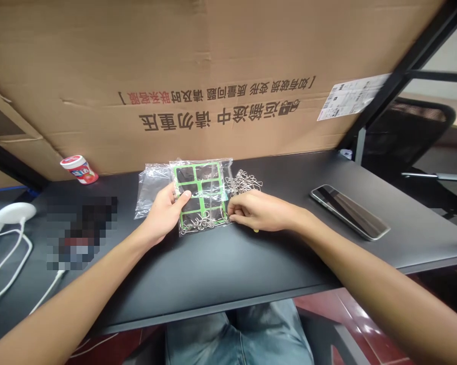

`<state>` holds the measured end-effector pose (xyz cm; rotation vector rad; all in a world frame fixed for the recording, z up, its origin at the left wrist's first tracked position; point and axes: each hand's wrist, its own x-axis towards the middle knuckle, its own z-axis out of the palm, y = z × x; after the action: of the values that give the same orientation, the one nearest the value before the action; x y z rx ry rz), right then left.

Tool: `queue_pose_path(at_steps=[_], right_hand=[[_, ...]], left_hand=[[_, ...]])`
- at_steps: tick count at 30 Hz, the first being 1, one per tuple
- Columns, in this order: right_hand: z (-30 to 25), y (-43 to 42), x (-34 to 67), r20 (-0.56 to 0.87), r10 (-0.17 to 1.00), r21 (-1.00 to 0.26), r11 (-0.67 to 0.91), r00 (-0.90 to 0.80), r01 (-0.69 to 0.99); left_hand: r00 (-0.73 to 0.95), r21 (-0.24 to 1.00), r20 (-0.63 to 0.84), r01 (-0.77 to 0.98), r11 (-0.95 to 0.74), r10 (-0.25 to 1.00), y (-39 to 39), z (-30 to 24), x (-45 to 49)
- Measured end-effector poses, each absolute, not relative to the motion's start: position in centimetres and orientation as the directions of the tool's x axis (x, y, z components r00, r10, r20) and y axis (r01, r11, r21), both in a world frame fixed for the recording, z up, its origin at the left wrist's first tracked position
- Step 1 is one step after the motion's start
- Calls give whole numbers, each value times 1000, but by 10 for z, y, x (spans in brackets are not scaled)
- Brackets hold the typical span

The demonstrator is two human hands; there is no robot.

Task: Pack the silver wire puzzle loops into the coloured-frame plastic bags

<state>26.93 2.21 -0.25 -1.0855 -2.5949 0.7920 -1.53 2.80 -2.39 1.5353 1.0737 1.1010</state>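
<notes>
My left hand (pixel 163 210) grips the left side of a clear plastic bag (pixel 201 195) printed with a green grid, its thumb lying on the front. Several small silvery metal clips or rings lie inside along the bag's lower edge. At the bag's right edge my right hand (pixel 257 209) is closed, thumb and fingers pinched on the plastic; the fingertips are partly hidden. Just beyond that hand sits a loose pile of silvery metal clips (pixel 245 181). Another clear plastic bag (pixel 149 190) lies flat under and to the left of the printed one. A small yellow bit (pixel 256 230) shows beneath my right hand.
A phone (pixel 349 212) lies on the black table (pixel 221 268) at right. To the left stand a red-and-white bottle (pixel 79 169), a blurred-out dark item (pixel 82 233) and a white device (pixel 15 213) with cables. A large cardboard sheet (pixel 213 50) rises behind.
</notes>
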Motion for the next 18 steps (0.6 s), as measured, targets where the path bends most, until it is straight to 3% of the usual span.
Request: queue_pose_path(at_steps=[6, 13, 15, 18], right_hand=[[-3, 24, 276, 83, 700, -511, 641, -709, 573], [2, 36, 297, 303, 846, -442, 533, -439, 722], [6, 36, 301, 301, 848, -457, 530, -436, 715], [9, 34, 304, 146, 833, -517, 525, -534, 676]], left_hand=[[235, 979, 139, 111, -168, 962, 28, -23, -17], [189, 957, 159, 213, -198, 969, 27, -22, -16], [149, 932, 194, 282, -230, 970, 26, -18, -17], [119, 859, 259, 425, -285, 959, 25, -5, -23]])
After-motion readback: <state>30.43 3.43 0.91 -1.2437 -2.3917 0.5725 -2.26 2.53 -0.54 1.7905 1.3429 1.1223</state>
